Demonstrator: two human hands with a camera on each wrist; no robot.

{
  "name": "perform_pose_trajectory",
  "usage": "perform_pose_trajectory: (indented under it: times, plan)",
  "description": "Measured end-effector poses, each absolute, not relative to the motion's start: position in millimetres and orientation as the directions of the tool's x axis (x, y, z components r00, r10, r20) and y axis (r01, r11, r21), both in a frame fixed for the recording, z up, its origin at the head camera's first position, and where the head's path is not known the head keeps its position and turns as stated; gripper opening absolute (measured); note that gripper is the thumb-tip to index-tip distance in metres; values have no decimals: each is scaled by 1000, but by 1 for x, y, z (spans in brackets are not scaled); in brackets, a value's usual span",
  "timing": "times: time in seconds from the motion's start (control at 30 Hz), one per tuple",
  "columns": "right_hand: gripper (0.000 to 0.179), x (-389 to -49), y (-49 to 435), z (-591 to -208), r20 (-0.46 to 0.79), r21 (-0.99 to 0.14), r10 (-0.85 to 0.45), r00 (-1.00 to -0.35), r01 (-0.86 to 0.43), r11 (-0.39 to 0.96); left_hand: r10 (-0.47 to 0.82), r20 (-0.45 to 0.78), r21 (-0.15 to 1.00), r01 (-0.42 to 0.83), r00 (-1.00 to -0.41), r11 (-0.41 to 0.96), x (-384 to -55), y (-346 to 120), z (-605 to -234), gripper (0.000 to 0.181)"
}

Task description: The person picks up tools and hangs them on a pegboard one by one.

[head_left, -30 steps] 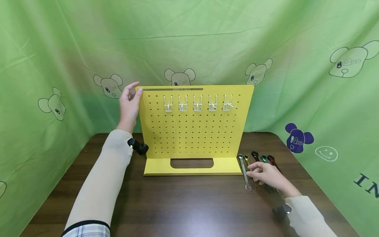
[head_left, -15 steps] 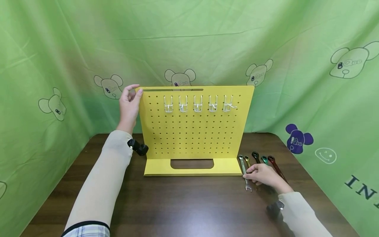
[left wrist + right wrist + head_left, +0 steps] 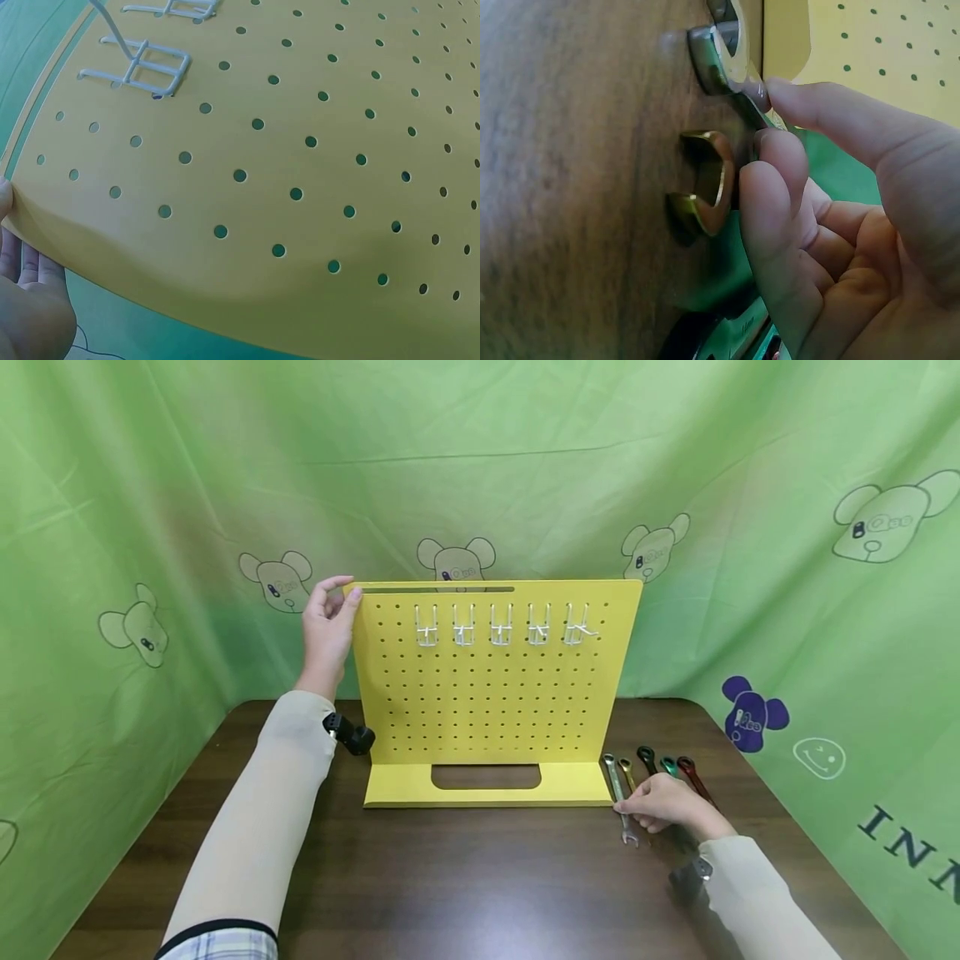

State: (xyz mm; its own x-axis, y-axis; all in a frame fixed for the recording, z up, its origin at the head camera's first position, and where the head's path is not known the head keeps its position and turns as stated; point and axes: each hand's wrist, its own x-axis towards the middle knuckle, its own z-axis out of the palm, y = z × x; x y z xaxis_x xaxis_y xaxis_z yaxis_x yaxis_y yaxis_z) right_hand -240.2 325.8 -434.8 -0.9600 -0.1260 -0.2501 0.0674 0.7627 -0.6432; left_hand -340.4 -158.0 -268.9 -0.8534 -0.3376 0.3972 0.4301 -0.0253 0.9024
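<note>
A yellow pegboard [image 3: 487,702] stands upright on its base, with several white wire hooks [image 3: 501,633] in a row near its top. My left hand [image 3: 327,631] holds the board's upper left corner, thumb in front and fingers behind, as the left wrist view also shows. At the board's right foot, my right hand [image 3: 671,802] pinches a silver combination wrench [image 3: 617,787] by its shaft between thumb and index finger. The wrench's open end [image 3: 718,60] points toward me, close to the wood. Beside it lies a gold wrench [image 3: 721,180], partly covered by my hand in the head view.
Farther right lie a black wrench [image 3: 647,758], a green wrench [image 3: 669,765] and a red wrench [image 3: 693,777], their lower parts behind my right hand. All rest on a dark wooden table [image 3: 450,885]. A green printed curtain [image 3: 525,485] encloses the back and sides.
My right hand has shifted slightly left from over the gold wrench onto the silver one, and its fingers now pinch that shaft. The left hand and board stay put.
</note>
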Motion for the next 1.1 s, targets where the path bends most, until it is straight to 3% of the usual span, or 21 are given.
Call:
perform_pose_trajectory:
  times: [0.47, 0.67, 1.1]
  plan:
    - [33, -239, 325, -441, -222, -646, -86, -971, 81, 759, -331, 390, 907, 421, -859, -24, -339, -156, -268, 24]
    - [35, -239, 329, -445, -237, -731, -136, -962, 84, 678, -326, 383, 912, 409, -864, -15, -338, -157, -268, 25]
    - [20, -233, 340, -447, -204, -850, -209, -956, 67, 522, -314, 388, 915, 404, -867, 15, -340, -159, -268, 23]
